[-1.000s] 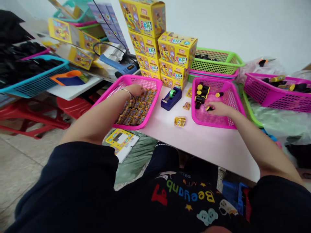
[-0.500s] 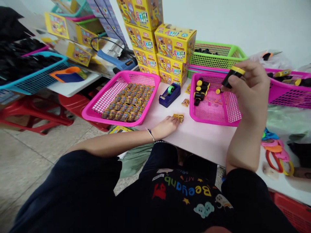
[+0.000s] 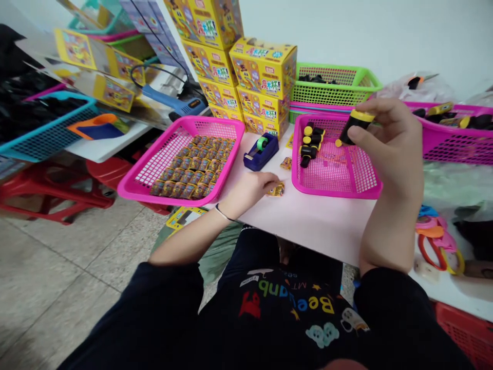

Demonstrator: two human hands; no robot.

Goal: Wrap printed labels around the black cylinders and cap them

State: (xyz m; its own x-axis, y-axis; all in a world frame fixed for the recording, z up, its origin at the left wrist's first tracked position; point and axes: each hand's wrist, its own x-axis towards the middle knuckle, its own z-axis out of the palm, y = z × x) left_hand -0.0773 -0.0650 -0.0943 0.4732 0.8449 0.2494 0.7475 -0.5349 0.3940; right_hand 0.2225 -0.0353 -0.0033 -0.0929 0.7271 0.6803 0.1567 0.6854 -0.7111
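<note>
My right hand point(image 3: 400, 141) is closed around a black cylinder with a yellow cap point(image 3: 357, 126), held tilted above the right pink basket point(image 3: 335, 191). In that basket lie several similar black-and-yellow cylinders point(image 3: 314, 139). My left hand point(image 3: 252, 190) is over the white table, its thumb and fingers pressed together. Whether anything thin is between the fingertips I cannot make out. Just beneath them lies a small yellow printed label point(image 3: 277, 189), partly hidden. Another printed piece point(image 3: 286, 163) lies behind it, near a dark blue tape dispenser point(image 3: 262, 152).
At the left, a pink basket point(image 3: 129, 190) holds rows of small printed cups point(image 3: 194, 169). Yellow boxes point(image 3: 262, 77) are stacked at the back beside a green basket point(image 3: 335, 92). A blue heat gun point(image 3: 173, 100) lies back left. Coloured rings point(image 3: 431, 252) lie at the right.
My left hand has come up off the small yellow label, its fingertips now pinched above it. My right hand still holds the black cylinder, slightly lower. The view has shifted a little.
</note>
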